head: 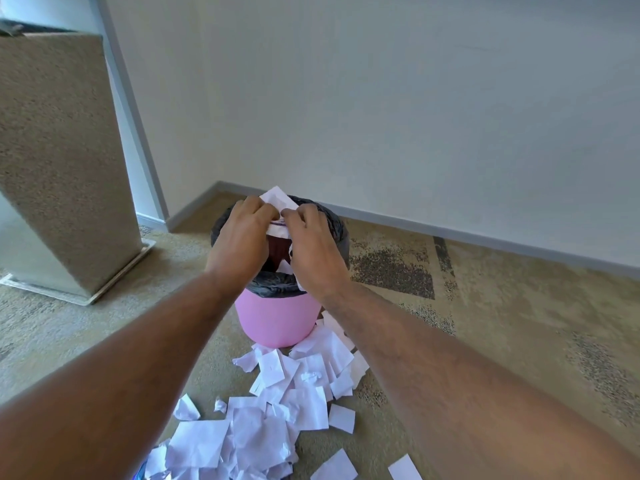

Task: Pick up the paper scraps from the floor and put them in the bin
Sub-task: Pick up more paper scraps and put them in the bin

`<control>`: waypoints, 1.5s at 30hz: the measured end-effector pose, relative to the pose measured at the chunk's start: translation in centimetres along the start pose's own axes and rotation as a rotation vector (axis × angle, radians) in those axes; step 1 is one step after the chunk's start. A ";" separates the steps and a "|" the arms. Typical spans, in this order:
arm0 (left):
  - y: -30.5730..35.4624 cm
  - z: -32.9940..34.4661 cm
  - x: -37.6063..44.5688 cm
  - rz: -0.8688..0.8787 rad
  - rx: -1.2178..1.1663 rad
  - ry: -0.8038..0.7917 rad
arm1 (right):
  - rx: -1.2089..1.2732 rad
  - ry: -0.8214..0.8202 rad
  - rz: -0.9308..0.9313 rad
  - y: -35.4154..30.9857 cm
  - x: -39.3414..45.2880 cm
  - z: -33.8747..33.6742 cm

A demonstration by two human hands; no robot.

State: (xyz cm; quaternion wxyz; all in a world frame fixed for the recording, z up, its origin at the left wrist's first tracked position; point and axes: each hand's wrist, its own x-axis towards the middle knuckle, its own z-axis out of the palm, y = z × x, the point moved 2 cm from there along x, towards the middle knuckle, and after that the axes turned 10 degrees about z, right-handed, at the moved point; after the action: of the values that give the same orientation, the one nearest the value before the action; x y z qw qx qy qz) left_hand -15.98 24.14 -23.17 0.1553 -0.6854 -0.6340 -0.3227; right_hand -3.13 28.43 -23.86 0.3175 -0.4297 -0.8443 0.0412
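Holding a small bunch of white paper [277, 199] right over the mouth of the bin [278, 320], both hands are up there together, knuckles toward the camera. The left hand [239, 244] has its fingers curled in, and its grip is pinching the near left edge of the bunch; the right hand [313, 249] does the same on the right side, fingertips pressed onto the paper just beside the left ones, so the two hands nearly touch. The paper sticks up past the fingers at the far side and a bit hangs down between the hands into the opening. The bin is pink, round, with a black bag [273, 284] folded over its rim, and it stands on the carpet [485, 323] near the corner of the wall [381, 98]. You can see a scrap or two already down inside it, between the wrists. Loads more paper scraps [277, 410] are lying on the carpet, a big messy heap running from the foot of the bin toward the camera, touching the bin's base, plus a couple of loose bits off to the right near the bottom edge. Over on the left there's a tall beige stand [62, 161] on a flat base, well apart from the bin.
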 end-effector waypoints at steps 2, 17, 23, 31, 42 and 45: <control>-0.4 0.9 -0.2 -0.032 -0.040 -0.048 | 0.050 -0.087 0.017 0.6 0.3 1.0; 2.5 1.7 -2.3 -0.037 -0.129 -0.056 | -0.129 0.030 0.094 3.4 -1.5 0.1; 7.3 2.0 -6.6 0.128 -0.012 0.052 | -0.151 0.105 -0.012 4.8 -7.8 -1.1; 12.6 6.8 -15.9 0.231 -0.129 -0.253 | -0.282 -0.206 0.068 9.9 -19.7 -0.7; 18.0 11.8 -28.4 0.268 -0.204 -1.144 | -0.226 -1.055 0.492 15.7 -32.4 -2.5; 18.5 12.8 -29.9 0.269 -0.124 -1.209 | -0.269 -1.177 0.529 16.5 -35.0 -2.7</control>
State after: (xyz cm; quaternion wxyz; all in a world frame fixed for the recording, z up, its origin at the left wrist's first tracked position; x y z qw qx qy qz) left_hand 5.48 6.40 -48.17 -0.2319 -0.8285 -0.4980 0.1087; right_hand 24.92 11.90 -44.90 -0.2743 -0.5645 -0.7406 0.2399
